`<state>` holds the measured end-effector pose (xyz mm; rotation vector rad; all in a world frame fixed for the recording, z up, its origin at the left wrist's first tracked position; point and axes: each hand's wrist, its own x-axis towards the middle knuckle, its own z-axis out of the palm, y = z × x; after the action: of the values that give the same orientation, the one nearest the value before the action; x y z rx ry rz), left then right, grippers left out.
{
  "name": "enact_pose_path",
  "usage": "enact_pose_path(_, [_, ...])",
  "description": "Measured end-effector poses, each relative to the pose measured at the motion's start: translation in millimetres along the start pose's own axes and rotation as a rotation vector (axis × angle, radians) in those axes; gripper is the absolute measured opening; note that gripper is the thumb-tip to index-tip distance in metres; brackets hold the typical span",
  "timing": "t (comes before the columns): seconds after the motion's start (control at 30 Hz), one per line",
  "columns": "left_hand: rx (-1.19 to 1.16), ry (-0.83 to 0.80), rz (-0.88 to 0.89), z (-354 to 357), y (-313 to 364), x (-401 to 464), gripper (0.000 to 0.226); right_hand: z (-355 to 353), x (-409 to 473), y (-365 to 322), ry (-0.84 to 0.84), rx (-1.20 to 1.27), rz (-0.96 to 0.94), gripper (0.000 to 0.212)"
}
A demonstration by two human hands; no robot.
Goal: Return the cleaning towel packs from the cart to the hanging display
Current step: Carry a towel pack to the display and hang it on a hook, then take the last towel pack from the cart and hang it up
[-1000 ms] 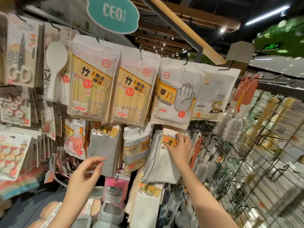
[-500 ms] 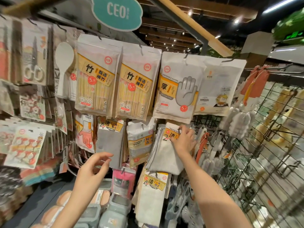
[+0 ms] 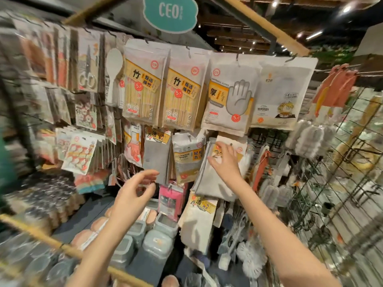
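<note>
Head view: hanging display [image 3: 244,56] seen from below; left edge blurred
Right hand [image 3: 224,160]: raised against top of grey towel pack [image 3: 213,177]; fingers spread, thumb apart below; tips on the yellow label; no curl round the pack seen; whether the hook is reached cannot be told
Left hand [image 3: 134,193]: raised in air before the display; fingers loosely curled, thumb and forefinger close but nothing between them; touching no pack
Grey towel pack: one under right hand, hanging in middle row, just beside sponge pack [image 3: 187,156] on its left; folded grey cloth with lighter edge
Other towel packs: two counted; darker grey one [image 3: 156,156] left of the sponge pack; cream one [image 3: 199,222] in the row below, yellow label with "4"
Sponge pack: one, marked "Cleaning Sponge"
Top row: two bamboo stick packs [image 3: 143,88], side by side, each marked 5.9; one disposable glove pack [image 3: 230,98] right of them; one white pack with cartoon [image 3: 284,94] further right
Middle row, left: one household glove pack [image 3: 133,145], red hand printed
Sign: one teal "CEO" sign [image 3: 170,13] above the display
Wire grid [image 3: 342,193]: at right, brushes hung on it; count not clear
Lidded containers [image 3: 157,239]: on the shelf below; at least three, grey-blue
</note>
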<state>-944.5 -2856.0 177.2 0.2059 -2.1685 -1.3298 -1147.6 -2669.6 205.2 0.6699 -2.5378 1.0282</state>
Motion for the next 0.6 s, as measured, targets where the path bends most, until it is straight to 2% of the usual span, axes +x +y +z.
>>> enact_pose_path(0.07, [0.056,0.004,-0.018,-0.7,2.5,-21.0,0.026,7.1,-24.2,-14.9,-0.135,-0.015,-0.079,0.052])
enact_pose_path(0.33, [0.138,0.057,-0.154,9.8,-5.6,-135.7,0.024,40.5,-161.5,-33.2,-0.499,-0.070,-0.277,0.056])
enact_pose_path(0.6, [0.193,0.248,-0.320,-34.9,-16.3,-244.7,0.029,70.5,-253.6,-72.7,-0.742,-0.031,-0.489,0.061])
